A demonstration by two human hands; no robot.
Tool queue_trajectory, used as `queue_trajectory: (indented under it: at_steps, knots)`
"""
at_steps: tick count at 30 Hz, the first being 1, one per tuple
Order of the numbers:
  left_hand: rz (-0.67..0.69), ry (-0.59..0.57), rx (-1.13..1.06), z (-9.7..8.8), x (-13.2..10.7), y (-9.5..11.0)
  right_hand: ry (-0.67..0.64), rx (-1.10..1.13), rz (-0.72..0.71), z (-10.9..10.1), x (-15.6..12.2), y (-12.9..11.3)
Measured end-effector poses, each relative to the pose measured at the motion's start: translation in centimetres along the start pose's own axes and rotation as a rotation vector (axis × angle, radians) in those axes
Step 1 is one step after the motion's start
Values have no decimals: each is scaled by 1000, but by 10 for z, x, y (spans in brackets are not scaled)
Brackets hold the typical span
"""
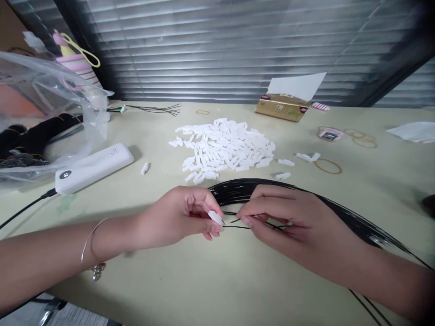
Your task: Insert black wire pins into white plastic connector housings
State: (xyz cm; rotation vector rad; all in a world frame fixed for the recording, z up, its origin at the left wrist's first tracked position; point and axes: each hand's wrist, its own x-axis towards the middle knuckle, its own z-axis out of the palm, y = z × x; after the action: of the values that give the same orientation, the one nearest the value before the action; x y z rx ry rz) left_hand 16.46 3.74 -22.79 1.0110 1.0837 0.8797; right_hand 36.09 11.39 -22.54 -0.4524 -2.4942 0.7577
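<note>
Between the thumb and fingers of my left hand (185,215) is a small white plastic connector housing (215,218). One black wire (236,227) runs from the housing's lower end toward the right. My right hand (288,217) pinches another thin black wire (234,221), whose tip points left, a short way from the housing and apart from it. Behind both hands curves a thick bundle of black wires (234,190), partly covered by my right hand and forearm. A large heap of white connector housings (231,147) lies just beyond the bundle.
On the left lie a white power bank (95,168) with a cable and a clear plastic bag (98,127) holding black wires. A gold box (282,107) stands at the back. Rubber bands (328,166), stray housings (285,162) and a tissue (413,131) are on the right.
</note>
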Motion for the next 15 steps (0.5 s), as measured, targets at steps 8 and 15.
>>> queue_trajectory:
  at_steps: [8,15]
  knots:
    - [-9,-5,-1,1,-1,1,5,-37,7,3,1,-3]
    - [-3,-11,11,1,0,0,-21,-17,60,8,1,-6]
